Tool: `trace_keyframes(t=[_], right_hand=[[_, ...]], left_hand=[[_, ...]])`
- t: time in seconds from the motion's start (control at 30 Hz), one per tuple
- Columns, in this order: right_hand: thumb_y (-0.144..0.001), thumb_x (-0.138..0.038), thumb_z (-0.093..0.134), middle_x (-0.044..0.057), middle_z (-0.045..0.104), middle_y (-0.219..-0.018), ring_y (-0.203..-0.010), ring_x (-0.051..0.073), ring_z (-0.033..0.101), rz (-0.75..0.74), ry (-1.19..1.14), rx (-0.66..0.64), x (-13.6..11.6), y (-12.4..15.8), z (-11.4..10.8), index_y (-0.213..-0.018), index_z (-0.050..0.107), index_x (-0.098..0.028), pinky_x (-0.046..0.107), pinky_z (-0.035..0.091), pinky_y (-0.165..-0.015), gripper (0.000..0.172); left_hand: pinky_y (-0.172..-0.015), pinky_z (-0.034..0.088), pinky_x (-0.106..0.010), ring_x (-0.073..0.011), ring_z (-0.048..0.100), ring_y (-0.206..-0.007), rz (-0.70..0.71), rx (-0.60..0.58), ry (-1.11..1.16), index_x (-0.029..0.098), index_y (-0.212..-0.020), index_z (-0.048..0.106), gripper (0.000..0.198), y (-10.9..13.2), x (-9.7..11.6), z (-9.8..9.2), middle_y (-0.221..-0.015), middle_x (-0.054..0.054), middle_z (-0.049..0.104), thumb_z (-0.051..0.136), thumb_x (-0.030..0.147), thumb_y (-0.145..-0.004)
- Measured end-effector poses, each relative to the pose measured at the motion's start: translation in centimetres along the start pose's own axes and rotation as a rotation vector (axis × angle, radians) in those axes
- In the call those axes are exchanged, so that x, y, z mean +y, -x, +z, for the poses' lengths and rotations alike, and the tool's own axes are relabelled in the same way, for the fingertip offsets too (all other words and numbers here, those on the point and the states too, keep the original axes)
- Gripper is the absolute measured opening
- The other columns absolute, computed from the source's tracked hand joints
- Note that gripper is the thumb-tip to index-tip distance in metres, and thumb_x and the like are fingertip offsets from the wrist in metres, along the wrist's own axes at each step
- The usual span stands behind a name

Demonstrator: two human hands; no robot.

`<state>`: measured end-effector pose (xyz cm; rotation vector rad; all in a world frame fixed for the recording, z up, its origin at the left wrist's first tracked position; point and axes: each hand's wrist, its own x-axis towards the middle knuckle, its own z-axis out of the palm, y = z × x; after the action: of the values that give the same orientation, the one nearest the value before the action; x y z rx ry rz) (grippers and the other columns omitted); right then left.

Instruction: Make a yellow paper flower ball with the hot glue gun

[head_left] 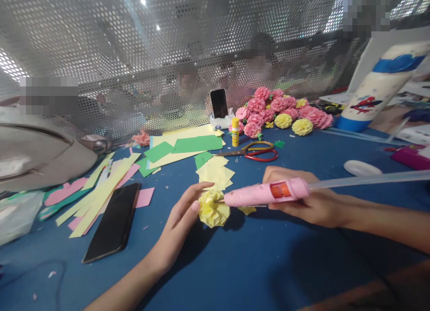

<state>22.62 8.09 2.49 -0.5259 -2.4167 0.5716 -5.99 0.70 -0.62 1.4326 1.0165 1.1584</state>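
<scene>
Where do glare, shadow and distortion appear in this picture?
Head view: bright glare spots on the perforated panel; same view: soft shadow on the blue table beside the left hand; head view: the bottle near the right edge leans, probably from lens distortion.

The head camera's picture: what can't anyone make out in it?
All in the head view:
- Some fingers of the right hand: hidden by the pink glue gun.
- The underside of the yellow paper flower: hidden by its own petals.
- The clear rod: far end cut off by the right edge.
- The grey bag: cut off by the left edge.
- Figures at the perforated panel: too blurred to describe.
</scene>
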Motion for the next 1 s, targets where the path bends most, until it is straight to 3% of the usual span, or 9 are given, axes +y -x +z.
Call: trace_keyframes(t=[0.2, 0.47, 0.7, 0.87, 1.0], right_hand=[[-0.094, -0.030, 0.057, 0.001, 0.051, -0.077, -0.065, 0.013, 0.048, -0.031, 0.065, 0.078, 0.0, -0.2, -0.1, -0.083, 0.052, -0.018, 0.025, 0.039, -0.059, 0.016], [-0.093, -0.024, 0.057, 0.002, 0.052, -0.084, -0.075, 0.015, 0.053, -0.070, 0.000, 0.141, 0.4, -0.1, -0.2, -0.088, 0.054, -0.018, 0.028, 0.045, -0.070, 0.008], [-0.092, -0.022, 0.057, 0.005, 0.056, -0.088, -0.080, 0.018, 0.056, -0.123, -0.074, 0.165, 0.4, -0.2, 0.0, -0.094, 0.059, -0.018, 0.031, 0.048, -0.069, 0.005], [-0.092, -0.024, 0.057, 0.004, 0.056, -0.085, -0.078, 0.018, 0.056, -0.129, -0.087, 0.169, 0.5, -0.3, 0.0, -0.093, 0.059, -0.019, 0.033, 0.049, -0.068, 0.006], [-0.092, -0.025, 0.057, 0.004, 0.056, -0.084, -0.075, 0.018, 0.055, -0.125, -0.086, 0.167, 0.6, -0.3, 0.0, -0.092, 0.059, -0.018, 0.032, 0.048, -0.066, 0.007]], left_hand=[[-0.095, 0.048, -0.040, -0.0312, 0.059, -0.115, -0.009, 0.016, 0.016, 0.024, -0.133, 0.055, 0.047, 0.0, -0.1, 0.0, -0.129, -0.010, 0.063, 0.050, 0.050, -0.094], [-0.099, 0.044, -0.037, -0.0311, 0.052, -0.125, -0.024, -0.037, 0.023, 0.025, -0.134, 0.051, 0.044, 0.1, 0.2, -0.1, -0.133, -0.010, 0.060, 0.046, 0.048, -0.097], [-0.097, 0.048, -0.028, -0.0219, 0.059, -0.118, 0.091, -0.056, 0.112, 0.030, -0.130, 0.055, 0.043, -0.3, 0.9, 0.5, -0.130, -0.004, 0.060, 0.067, 0.028, -0.089], [-0.101, 0.047, -0.029, -0.0228, 0.055, -0.123, 0.149, 0.021, 0.093, 0.026, -0.128, 0.058, 0.046, -0.6, 1.0, 0.7, -0.134, -0.006, 0.057, 0.071, 0.020, -0.084], [-0.089, 0.053, -0.024, -0.0197, 0.060, -0.112, 0.183, 0.112, 0.106, 0.026, -0.122, 0.059, 0.045, -0.7, 0.4, 0.5, -0.124, -0.005, 0.061, 0.075, 0.020, -0.080]])
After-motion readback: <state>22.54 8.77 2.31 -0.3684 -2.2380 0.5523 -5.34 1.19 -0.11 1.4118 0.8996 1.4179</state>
